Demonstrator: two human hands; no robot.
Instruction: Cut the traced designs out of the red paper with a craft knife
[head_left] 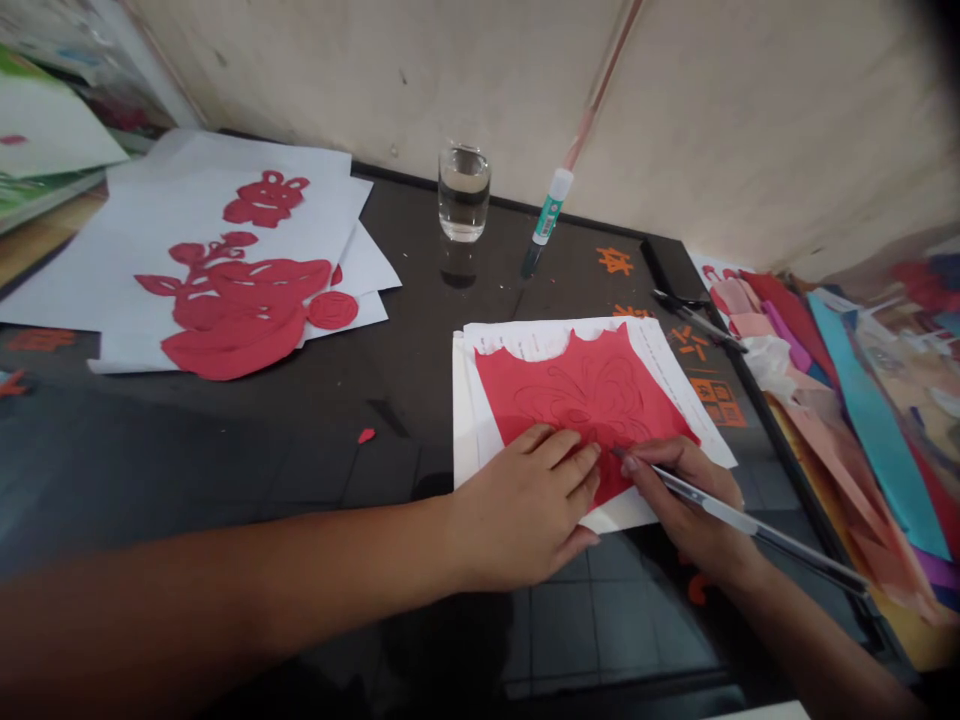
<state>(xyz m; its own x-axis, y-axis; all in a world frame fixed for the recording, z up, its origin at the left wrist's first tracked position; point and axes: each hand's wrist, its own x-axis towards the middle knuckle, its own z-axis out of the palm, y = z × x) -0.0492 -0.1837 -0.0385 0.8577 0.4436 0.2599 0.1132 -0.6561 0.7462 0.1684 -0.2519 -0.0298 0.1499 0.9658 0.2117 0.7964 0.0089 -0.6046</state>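
My left hand (521, 510) lies flat on the lower edge of a sheet of red paper (577, 390), with the fingers spread and holding it down. Pencil-like lines of a flower or butterfly pattern mark the red sheet, which sits on a stack of white printed paper (480, 400). My right hand (682, 500) grips a slim clear-barrelled pen (757, 530), with its tip on the red paper next to my left fingertips. The exact point of contact is too small to make out.
Red paper cut-outs (232, 310) lie on white sheets to the left on the dark glossy table (225, 450). A water glass (464, 190) and green-and-white glue bottle (547, 212) stand behind. Black-handled scissors (697, 313), orange cut-outs (615, 261) and coloured paper strips (862, 420) lie right.
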